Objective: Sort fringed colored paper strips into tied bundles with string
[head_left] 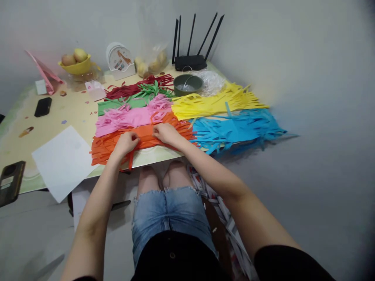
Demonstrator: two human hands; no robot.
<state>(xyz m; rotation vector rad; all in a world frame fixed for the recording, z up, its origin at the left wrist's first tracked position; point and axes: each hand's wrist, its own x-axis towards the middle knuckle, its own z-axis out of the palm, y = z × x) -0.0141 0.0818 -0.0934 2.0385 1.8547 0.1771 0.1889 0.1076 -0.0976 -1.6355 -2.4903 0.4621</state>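
Observation:
An orange fringed sheet [145, 132] lies along the table's near edge, cut into thin strips at both ends. My left hand [126, 143] is closed in a pinch on its left part, beside a few strips that hang over the edge. My right hand [166, 133] has its fingers curled and pressed together on the same sheet, right of the middle. Behind it lie similar fringed sheets in pink [137, 117], green [133, 102] and dark red [125, 91]. A yellow one [205, 107] and a blue one [234, 128] are to the right, the blue overhanging the edge.
A dark green bucket [187, 85] with a wire handle stands near a black router [190, 62]. White paper [66, 160] overhangs the front edge. Two phones lie at left, one dark [43, 107], one in a case [11, 182]. A yellow fruit bowl [76, 67] stands at the back.

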